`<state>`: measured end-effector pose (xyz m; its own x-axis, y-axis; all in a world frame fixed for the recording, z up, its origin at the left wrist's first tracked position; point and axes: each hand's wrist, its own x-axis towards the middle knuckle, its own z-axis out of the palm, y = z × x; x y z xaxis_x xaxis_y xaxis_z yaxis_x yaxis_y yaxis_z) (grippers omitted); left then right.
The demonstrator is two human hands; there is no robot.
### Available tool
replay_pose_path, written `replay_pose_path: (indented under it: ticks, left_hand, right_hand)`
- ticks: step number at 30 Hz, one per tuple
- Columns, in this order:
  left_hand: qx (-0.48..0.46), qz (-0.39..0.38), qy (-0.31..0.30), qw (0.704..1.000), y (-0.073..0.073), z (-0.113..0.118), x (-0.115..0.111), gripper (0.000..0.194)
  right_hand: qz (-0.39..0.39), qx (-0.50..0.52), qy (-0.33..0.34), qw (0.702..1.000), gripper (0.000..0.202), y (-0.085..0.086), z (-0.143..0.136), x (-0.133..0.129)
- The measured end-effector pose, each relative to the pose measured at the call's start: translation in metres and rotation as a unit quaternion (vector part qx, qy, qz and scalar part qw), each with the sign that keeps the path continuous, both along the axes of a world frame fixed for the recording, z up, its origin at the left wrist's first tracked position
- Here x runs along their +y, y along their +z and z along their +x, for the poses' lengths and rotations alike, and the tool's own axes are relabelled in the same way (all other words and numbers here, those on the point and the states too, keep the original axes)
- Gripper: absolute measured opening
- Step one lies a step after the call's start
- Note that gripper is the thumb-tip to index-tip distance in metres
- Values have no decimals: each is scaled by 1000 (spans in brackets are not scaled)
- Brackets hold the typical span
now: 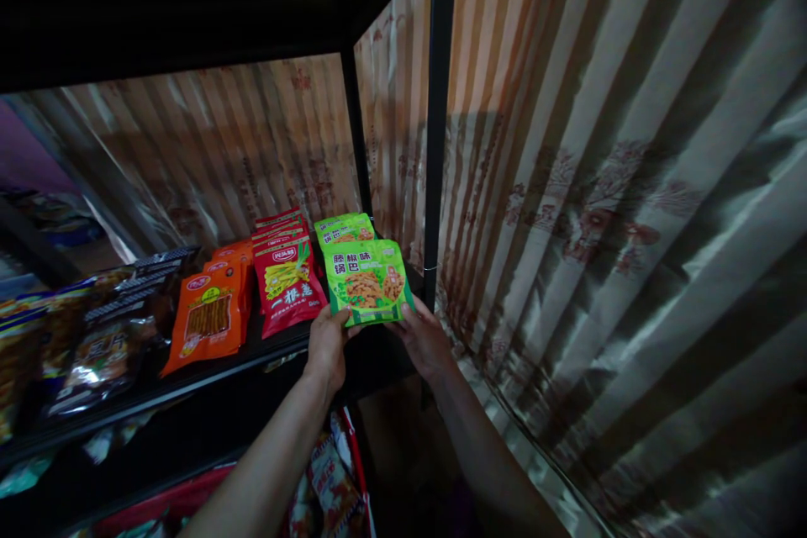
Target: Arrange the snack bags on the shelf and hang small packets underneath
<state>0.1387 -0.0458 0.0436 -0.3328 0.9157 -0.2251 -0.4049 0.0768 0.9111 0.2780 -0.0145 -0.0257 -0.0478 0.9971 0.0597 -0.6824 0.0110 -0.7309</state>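
A bright green snack bag [364, 282] with a picture of crispy rice pieces is held by its lower corners at the right end of the shelf. My left hand [328, 346] pinches the bottom left corner, thumb on the front. At the bottom right corner my right hand [427, 340] grips the same bag, its other fingers partly hidden underneath. Behind it, more green bags [344, 229] of the same design are lined up. Just to the left, red snack bags [291, 282] stand in a leaning row.
Orange snack bags [211, 315] and dark clear-fronted packs [107, 357] fill the shelf farther left. A black shelf post [437, 118] rises close by my right hand. Below, a red-edged box [358, 454] contains more packets. Pleated curtains [598, 185] hang behind and to the right.
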Motion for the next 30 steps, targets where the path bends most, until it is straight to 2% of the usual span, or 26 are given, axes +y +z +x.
replay_pose_path:
  ticks: [7,14,18,22,30]
  left_hand:
    - [-25,8,17,999,7,7,2,12]
    - [-57,35,66,996,17,-5,18,18]
    - [-68,55,108,990,30,-15,32,17]
    - [-76,43,128,988,39,-18,44,17]
    - [-89,-1,109,990,31,-10,66,20]
  right_hand:
    - [9,6,-27,1000,40,12,-1,1]
    - [10,1,-70,998,56,30,-13,5]
    - [21,6,-87,996,48,36,-16,13]
    - [57,-19,-109,992,42,39,-16,22]
    - [94,-50,-115,988,44,38,-13,38]
